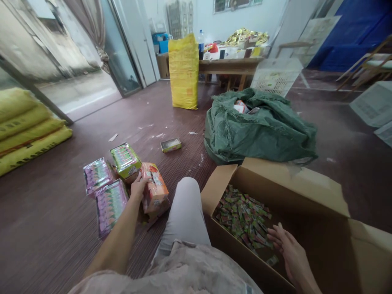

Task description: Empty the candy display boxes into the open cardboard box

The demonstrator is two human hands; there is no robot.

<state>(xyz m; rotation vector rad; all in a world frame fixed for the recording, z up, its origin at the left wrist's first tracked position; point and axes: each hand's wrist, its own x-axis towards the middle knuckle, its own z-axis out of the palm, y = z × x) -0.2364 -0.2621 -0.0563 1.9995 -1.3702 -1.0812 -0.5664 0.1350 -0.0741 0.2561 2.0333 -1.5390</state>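
Note:
At the left, my left hand [139,187] grips the left edge of an orange printed box [155,185], which is tilted; its fingertips are partly hidden. Against that hand stands a green box [126,158] with rows of small packs showing on top. Two purple boxes of the same kind, one farther back [97,174] and one nearer [110,206], are beside it on the floor. My right hand [289,249] hangs over a large open cardboard carton [309,200], fingers apart and nothing in them. Inside the carton, many small green-and-red packets [243,218] lie in a loose heap left of that hand.
A stuffed green woven sack [260,126] sits behind the carton. A small flat box [170,145] lies on the floor ahead. Farther back stands a yellow sack [183,73] before a loaded wooden table [232,65]. Stacked yellow sacks [27,126] are at far left.

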